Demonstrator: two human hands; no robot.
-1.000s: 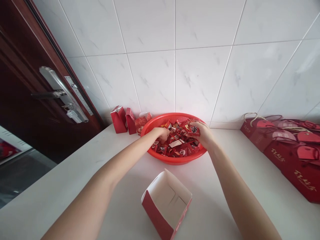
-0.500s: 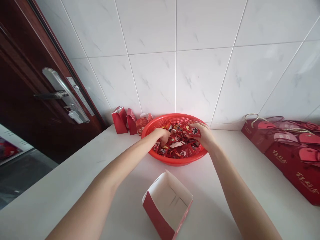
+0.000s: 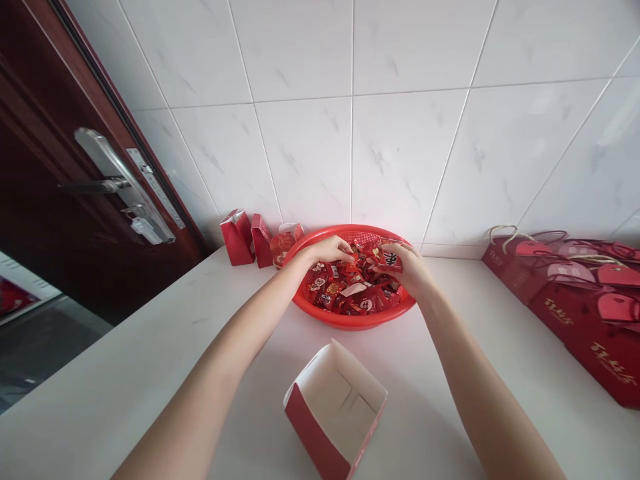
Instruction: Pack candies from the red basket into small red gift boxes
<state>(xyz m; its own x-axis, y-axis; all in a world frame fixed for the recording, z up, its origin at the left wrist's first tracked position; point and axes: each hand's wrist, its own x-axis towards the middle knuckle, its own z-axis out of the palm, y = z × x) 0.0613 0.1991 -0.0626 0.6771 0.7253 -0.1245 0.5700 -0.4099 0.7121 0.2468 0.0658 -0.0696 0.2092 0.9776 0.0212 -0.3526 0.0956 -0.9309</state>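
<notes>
Left hand [image 3: 334, 249] shifts toward far side of basket [image 3: 350, 322], grip unclear; right hand [image 3: 407, 268] grasps red packet [image 3: 391, 259], likely light, slick, best pinched by edges.

- Holding left arm [image 3: 215, 367] and right arm [image 3: 473, 367] out forward, both bare, slanting in toward each other
- Pointing left hand [image 3: 333, 249] rightward, back up, fingers bent; grip unclear
- Angling right hand [image 3: 411, 268] leftward, facing left hand, fingers curled in a grip
</notes>
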